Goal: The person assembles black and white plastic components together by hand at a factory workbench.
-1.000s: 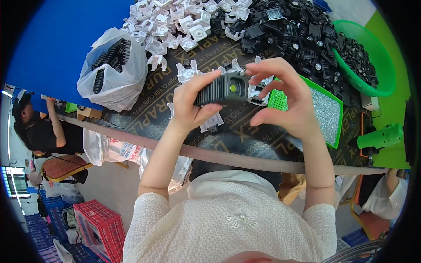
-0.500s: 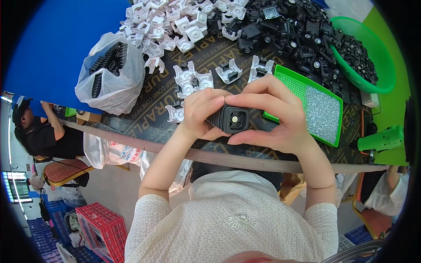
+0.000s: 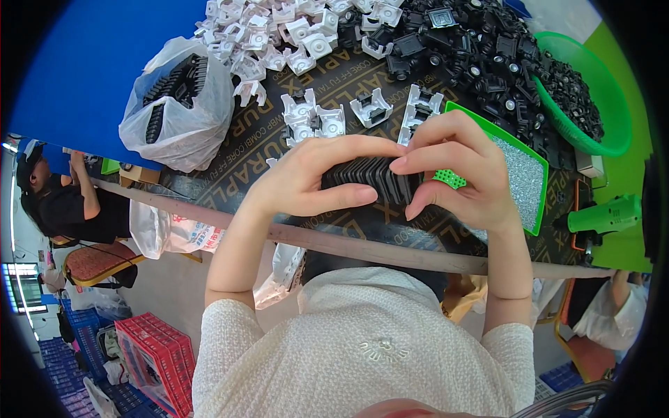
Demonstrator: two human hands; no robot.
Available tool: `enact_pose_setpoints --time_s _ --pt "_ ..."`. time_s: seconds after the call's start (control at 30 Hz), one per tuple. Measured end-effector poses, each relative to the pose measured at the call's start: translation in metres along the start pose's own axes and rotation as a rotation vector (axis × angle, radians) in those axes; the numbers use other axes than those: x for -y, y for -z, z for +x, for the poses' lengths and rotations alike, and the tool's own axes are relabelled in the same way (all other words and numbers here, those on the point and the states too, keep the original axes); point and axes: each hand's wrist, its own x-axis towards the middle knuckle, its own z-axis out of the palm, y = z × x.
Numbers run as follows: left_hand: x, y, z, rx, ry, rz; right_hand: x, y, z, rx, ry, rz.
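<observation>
A black ribbed block (image 3: 369, 175), like a bellows or a stack of thin square plates, lies sideways between my hands above the table's near edge. My left hand (image 3: 296, 177) is closed round its left part, fingers over the top and thumb along the near side. The fingers and thumb of my right hand (image 3: 477, 171) curl about its right end, which they partly hide. Just beyond my hands stand several white clip-like brackets with black inserts (image 3: 371, 108). Close to my right hand is a green tray (image 3: 542, 198) with small silvery pieces.
White plastic parts (image 3: 265, 35) and black parts (image 3: 481, 63) are heaped at the back. A green basket (image 3: 620, 104) of small black parts and a green power tool (image 3: 605, 214) are at right. At left stands a plastic bag (image 3: 209, 132) with black ribbed pieces; a co-worker (image 3: 59, 202) sits beyond.
The ribbed block has turned from showing its square end with a round metal centre to lying sideways. My left hand has shifted left along it, and my right hand slightly right.
</observation>
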Motion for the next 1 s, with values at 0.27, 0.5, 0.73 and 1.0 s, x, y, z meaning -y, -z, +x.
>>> enact_pose_setpoints --time_s 0.27,0.5,0.73,1.0 --pt "0.012 0.031 -0.009 -0.269 -0.004 -0.130 -0.010 -0.004 -0.010 -0.309 -0.399 0.421" --pt "0.046 0.110 -0.021 -0.926 0.035 -0.024 -0.029 -0.026 -0.008 -0.265 -0.683 0.161" --pt "0.084 0.082 -0.027 -0.823 0.141 -0.084 -0.051 -0.048 -0.002 -0.128 -0.636 -0.166" --pt "0.089 0.064 -0.021 -0.455 0.220 0.364 -0.121 -0.055 0.037 0.281 -0.117 -0.352"
